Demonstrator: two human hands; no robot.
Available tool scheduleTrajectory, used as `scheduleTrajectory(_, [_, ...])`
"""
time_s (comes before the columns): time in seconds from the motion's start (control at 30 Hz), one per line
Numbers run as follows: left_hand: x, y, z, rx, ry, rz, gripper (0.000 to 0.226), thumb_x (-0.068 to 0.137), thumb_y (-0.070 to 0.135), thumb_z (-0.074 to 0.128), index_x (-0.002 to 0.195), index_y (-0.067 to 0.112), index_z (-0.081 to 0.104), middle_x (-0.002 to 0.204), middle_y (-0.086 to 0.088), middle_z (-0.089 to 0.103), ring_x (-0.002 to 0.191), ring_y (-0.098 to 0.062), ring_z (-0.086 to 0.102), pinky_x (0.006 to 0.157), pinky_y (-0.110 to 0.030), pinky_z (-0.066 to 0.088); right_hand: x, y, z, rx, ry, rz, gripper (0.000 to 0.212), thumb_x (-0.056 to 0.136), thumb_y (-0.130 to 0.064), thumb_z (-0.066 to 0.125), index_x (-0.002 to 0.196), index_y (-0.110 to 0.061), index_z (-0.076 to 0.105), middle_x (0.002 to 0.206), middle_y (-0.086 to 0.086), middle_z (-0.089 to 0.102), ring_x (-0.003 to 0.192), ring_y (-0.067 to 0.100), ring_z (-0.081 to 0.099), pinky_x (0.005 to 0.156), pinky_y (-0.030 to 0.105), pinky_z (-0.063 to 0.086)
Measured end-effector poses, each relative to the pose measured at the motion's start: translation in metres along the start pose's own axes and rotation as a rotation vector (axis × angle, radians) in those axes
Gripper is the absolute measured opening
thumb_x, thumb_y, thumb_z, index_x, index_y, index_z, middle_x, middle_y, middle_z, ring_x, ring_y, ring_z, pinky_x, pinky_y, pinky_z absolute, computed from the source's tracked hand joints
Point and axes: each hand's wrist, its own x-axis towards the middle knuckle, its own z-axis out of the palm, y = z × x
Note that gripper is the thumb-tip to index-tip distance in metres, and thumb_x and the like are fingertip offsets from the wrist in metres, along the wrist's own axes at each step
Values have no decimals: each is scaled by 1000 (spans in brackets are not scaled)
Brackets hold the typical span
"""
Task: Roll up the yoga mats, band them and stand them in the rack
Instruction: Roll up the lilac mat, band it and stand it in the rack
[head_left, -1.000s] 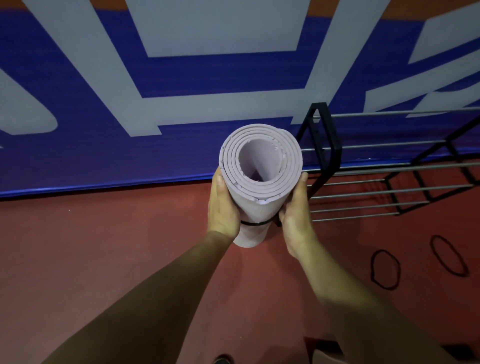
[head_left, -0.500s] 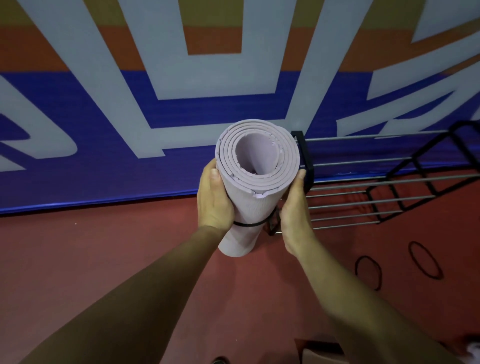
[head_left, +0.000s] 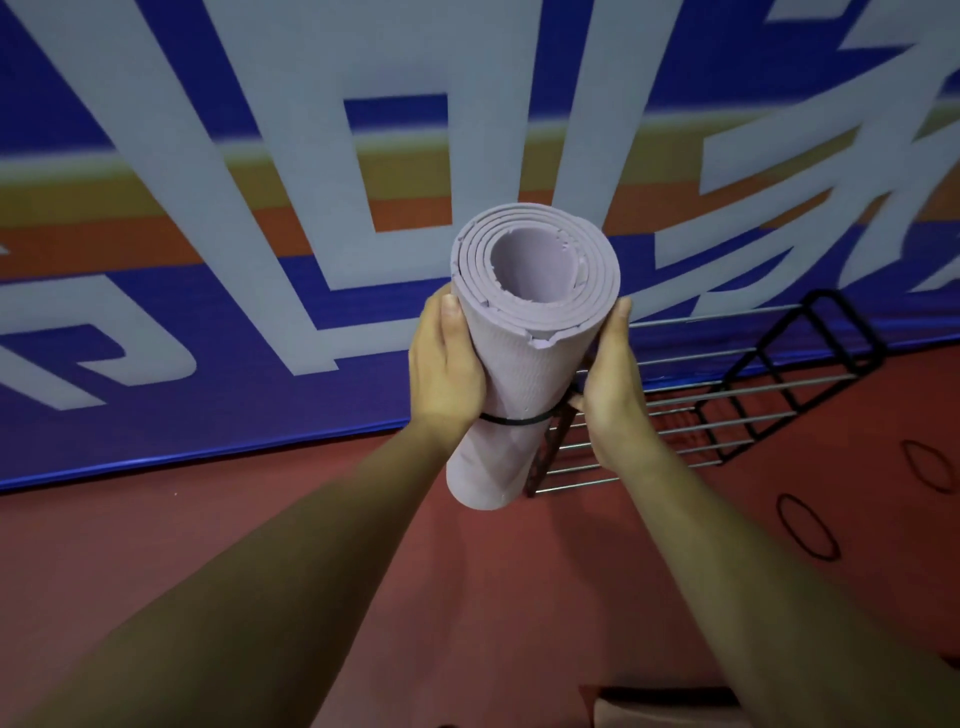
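Observation:
A rolled lilac yoga mat (head_left: 524, 364) stands upright in the air between my hands, its spiral end facing me. A black band (head_left: 511, 421) circles it near the lower half. My left hand (head_left: 445, 364) grips its left side and my right hand (head_left: 610, 384) grips its right side. The black wire rack (head_left: 727, 395) lies on the red floor just right of and behind the mat; its near end is partly hidden by the mat and my right hand.
Two loose black bands (head_left: 808, 525) (head_left: 930, 465) lie on the red floor to the right of the rack. A blue banner wall (head_left: 208, 260) with large pale letters stands right behind the rack. A dark object shows at the bottom edge.
The mat and both hands have risen and shifted slightly right towards the rack. The view has tilted up, showing more of the wall.

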Motion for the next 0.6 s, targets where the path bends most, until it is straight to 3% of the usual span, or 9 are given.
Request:
scheduleTrajectory(0.17, [6, 50, 3, -1, -18, 25, 55, 94, 60, 15, 107, 26, 57, 107, 6, 63, 102, -10, 56, 90, -29, 44, -10, -47, -5, -27, 32, -28, 70, 94, -78, 16, 148, -43, 44, 147, -12, 52, 135, 12, 47, 116, 48, 36])
scheduleTrajectory(0.27, [11, 80, 3, 18, -2, 55, 66, 92, 65, 12, 111, 21, 58, 107, 7, 64, 100, -9, 56, 81, -19, 40, -13, -80, -9, -32, 51, -56, 70, 95, -76, 14, 149, -42, 44, 145, -15, 51, 131, 8, 45, 115, 39, 35])
scheduleTrajectory(0.37, [16, 110, 3, 35, -6, 88, 59, 94, 64, 15, 106, 25, 57, 101, 10, 62, 92, -4, 55, 74, -10, 35, -17, -111, -15, -26, 45, -86, 73, 94, -79, 14, 151, -41, 40, 151, -12, 47, 131, 8, 43, 112, 36, 34])
scheduleTrajectory(0.47, [22, 139, 5, 44, -3, 124, 53, 92, 66, 16, 100, 30, 55, 97, 11, 61, 90, -3, 56, 71, -11, 35, -21, -138, -21, -27, 52, -104, 80, 87, -86, 15, 148, -42, 45, 150, -11, 50, 135, 12, 45, 114, 39, 36])
scheduleTrajectory(0.6, [33, 177, 12, 45, 12, 169, 64, 94, 67, 20, 109, 21, 62, 97, 9, 64, 88, -4, 58, 71, -13, 38, -26, -173, -30, -14, 79, -132, 87, 80, -91, 15, 149, -46, 41, 151, -9, 49, 137, 16, 46, 114, 45, 38])
